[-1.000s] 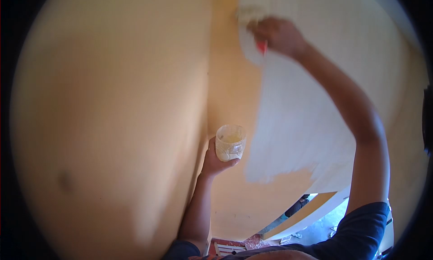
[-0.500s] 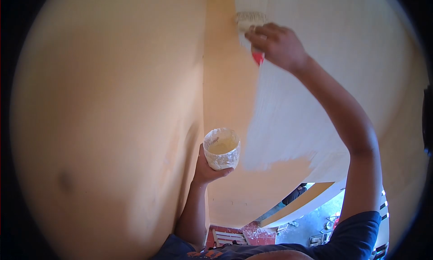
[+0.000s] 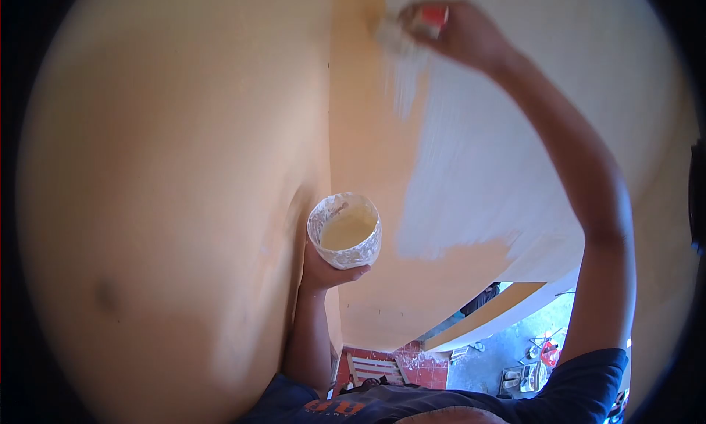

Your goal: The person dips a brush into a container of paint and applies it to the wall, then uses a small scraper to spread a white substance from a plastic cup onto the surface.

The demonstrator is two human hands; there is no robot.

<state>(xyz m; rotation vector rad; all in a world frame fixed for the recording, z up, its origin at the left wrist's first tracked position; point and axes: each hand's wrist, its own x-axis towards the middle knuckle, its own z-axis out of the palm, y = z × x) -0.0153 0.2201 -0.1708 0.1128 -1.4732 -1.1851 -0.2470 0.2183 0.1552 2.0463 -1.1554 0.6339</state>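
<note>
My right hand [image 3: 463, 33] is raised high, its fingers closed round a paintbrush [image 3: 397, 40] with a red part on its handle. The bristles are blurred and sit at the left edge of the pale coat on the wall [image 3: 478, 159]. Lower down, my left hand [image 3: 323, 271] grips a paint-smeared plastic container [image 3: 368, 244] from below and the side. Cream-coloured paint [image 3: 349, 229] lies inside it. Between the coated area and the corner, a strip of orange-tan wall [image 3: 364, 159] shows uncoated.
A second tan wall [image 3: 176, 174] stands close on my left. Far below are a red tiled floor [image 3: 434, 372] with white spatters, a slatted wooden piece [image 3: 373, 368] and a grey floor [image 3: 482, 369] with assorted objects. An opening [image 3: 471, 310] cuts the wall at lower right.
My right hand has turned the brush so its bristles point left and down. A streaky pale patch shows below it. The container has shifted slightly left and up in view.
</note>
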